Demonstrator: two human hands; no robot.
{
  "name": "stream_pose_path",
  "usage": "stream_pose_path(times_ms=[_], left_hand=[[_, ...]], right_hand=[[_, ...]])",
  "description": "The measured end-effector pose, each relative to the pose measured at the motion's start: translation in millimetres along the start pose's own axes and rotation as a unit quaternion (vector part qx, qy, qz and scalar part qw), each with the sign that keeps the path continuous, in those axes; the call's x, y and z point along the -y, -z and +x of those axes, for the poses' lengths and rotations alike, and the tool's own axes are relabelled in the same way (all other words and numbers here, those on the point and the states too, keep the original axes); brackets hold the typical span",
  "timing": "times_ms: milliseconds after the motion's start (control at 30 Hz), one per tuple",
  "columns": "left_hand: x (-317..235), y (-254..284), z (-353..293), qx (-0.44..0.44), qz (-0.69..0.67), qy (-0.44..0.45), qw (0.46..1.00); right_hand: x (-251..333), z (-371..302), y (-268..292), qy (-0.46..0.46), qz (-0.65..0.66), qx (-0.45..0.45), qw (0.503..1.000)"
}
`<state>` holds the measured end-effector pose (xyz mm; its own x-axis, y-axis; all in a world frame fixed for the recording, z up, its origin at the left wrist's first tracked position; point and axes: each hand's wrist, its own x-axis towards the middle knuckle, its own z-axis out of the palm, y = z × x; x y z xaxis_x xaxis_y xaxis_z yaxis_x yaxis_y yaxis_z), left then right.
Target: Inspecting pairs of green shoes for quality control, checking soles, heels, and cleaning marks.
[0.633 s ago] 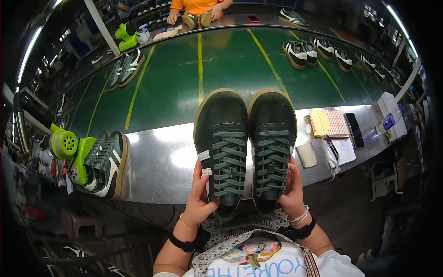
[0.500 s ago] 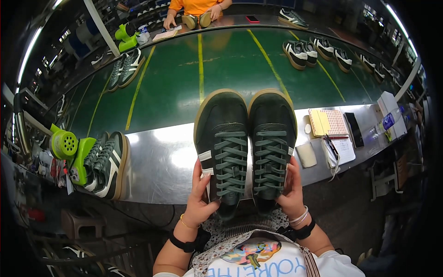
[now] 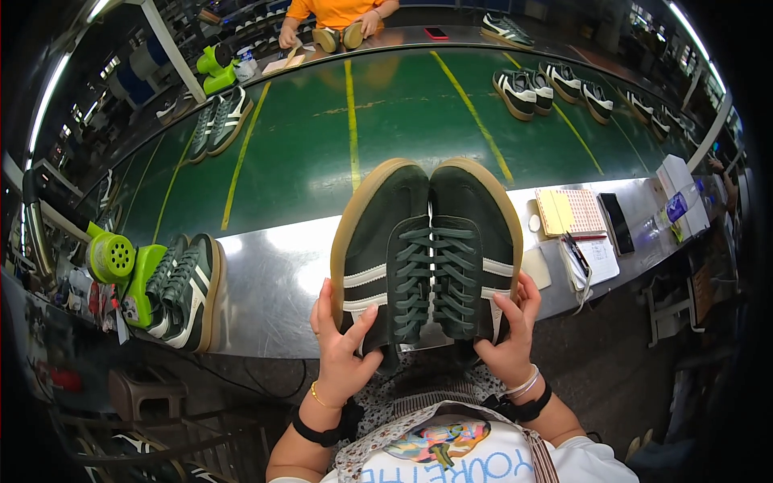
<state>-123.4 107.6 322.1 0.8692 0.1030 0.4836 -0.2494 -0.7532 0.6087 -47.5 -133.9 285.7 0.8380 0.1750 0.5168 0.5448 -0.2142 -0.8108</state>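
Two dark green sneakers with white side stripes, green laces and gum-coloured soles are held up in front of me, toes pointing away. My left hand grips the left sneaker by its heel end, thumb on the upper and fingers along the outer sole. In the same way my right hand holds the right sneaker. The shoes touch along their inner sides and are tipped so that their outer sides show. My lower fingers are partly hidden behind the soles.
A shiny metal ledge borders a green conveyor belt with yellow lines. At left, another pair of sneakers stands beside a lime-green device. Notepads, a phone and a bottle lie right. Opposite, a person in orange handles shoes.
Both sneakers have rolled inward, so their outer side stripes and sole edges now show more. My hands turned with them, keeping hold. Across the belt, the other person's hand moved slightly.
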Motion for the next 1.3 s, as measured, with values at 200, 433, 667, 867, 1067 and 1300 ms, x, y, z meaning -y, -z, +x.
stream_pose_path(times_ms=[200,433,667,867,1067,1300], left_hand=[[-3.3,5.1,-0.3,0.012,0.076,-0.006,0.997],[1.6,3.0,-5.5,-0.012,0.105,-0.054,0.993],[10.0,0.3,-10.6,-0.026,0.09,-0.07,0.993],[11.4,0.3,-15.7,-0.032,0.087,-0.078,0.993],[-13.9,1.2,-3.3,-0.023,0.193,-0.039,0.98],[-29.4,-11.7,17.7,0.104,0.278,0.062,0.953]], right_hand=[[4.9,-0.4,-2.1,0.019,-0.041,-0.008,0.999],[-0.7,-8.0,-7.6,0.053,-0.08,-0.04,0.995],[-5.1,-11.7,-11.7,0.068,-0.075,-0.049,0.994],[-6.6,-15.6,-12.5,0.084,-0.049,-0.058,0.994],[19.6,-0.8,-8.8,0.03,-0.158,-0.005,0.987],[36.9,23.0,-21.0,-0.021,-0.276,0.157,0.948]])
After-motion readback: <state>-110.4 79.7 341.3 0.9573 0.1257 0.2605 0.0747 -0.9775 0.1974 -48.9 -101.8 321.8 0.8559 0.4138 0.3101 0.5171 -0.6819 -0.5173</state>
